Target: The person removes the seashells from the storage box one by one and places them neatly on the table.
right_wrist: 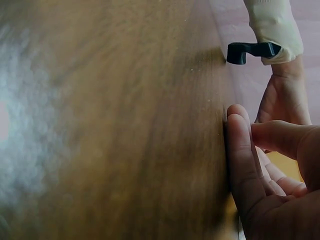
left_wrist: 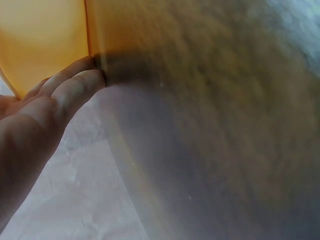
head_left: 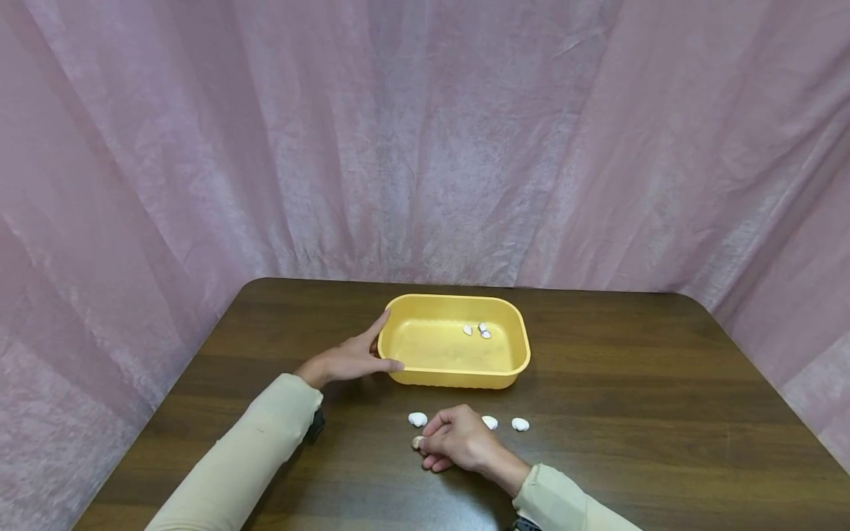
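A yellow plastic tub (head_left: 454, 374) stands on the table, with three small whitish seashells (head_left: 468, 330) inside. My left hand (head_left: 352, 359) holds the tub's left end, the thumb at the front rim and the fingers against the outer side; the left wrist view shows those fingers (left_wrist: 80, 90) close up. In front of the tub, low over the tabletop, my right hand (head_left: 458, 442) pinches a beige seashell (head_left: 416, 442) between thumb and fingers. The right wrist view has this shell hidden behind the fingers (right_wrist: 240, 150). White seashells (head_left: 417, 419) lie on both sides of the right hand.
Two of the white shells (head_left: 521, 424) lie to the right of the right hand, one partly covered by it. The brown wooden table (head_left: 631, 383) has rounded far corners. Pink curtains (head_left: 425, 147) hang behind it and along both sides.
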The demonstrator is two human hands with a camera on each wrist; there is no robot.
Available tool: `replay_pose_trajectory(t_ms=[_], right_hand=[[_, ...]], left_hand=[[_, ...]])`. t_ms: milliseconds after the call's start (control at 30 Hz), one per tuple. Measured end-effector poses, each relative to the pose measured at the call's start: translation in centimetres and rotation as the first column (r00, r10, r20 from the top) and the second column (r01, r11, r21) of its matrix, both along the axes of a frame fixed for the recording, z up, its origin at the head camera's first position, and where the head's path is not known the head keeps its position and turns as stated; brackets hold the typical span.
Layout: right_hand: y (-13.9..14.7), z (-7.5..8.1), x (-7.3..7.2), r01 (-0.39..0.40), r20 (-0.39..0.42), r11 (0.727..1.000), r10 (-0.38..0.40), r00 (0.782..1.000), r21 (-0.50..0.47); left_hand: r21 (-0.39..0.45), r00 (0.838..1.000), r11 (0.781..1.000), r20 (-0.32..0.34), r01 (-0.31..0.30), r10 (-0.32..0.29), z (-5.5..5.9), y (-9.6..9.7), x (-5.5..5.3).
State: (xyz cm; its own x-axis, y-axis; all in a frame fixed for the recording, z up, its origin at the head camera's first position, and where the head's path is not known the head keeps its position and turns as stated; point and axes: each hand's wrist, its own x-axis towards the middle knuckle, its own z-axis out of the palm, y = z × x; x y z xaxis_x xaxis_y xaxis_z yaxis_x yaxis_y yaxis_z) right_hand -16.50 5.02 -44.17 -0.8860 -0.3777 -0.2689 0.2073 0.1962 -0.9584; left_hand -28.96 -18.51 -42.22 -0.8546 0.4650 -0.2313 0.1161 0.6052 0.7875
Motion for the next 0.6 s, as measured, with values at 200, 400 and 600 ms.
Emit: replay_pose_trajectory(t_ms=[200,400,600], right_hand=[[-0.01,-0.11,-0.04,0.001,-0.002,1.0,-0.001,1.0,0.016],[0.01,-0.06,0.01,-0.001,-0.004,1.0,0.001,1.0,0.015],[0.04,-0.03,0.02,0.002,-0.001,1.0,-0.002,1.0,0.002]], left_hand=[[-0.002,1.0,1.0,0.002,0.001,-0.001,0.01,0.02,-0.03],[-0.008,1.0,1.0,0.008,0.0,0.0,0.06,-0.02,-0.01],[-0.013,1.0,1.0,0.009,0.004,-0.004,0.11,-0.01,-0.03]])
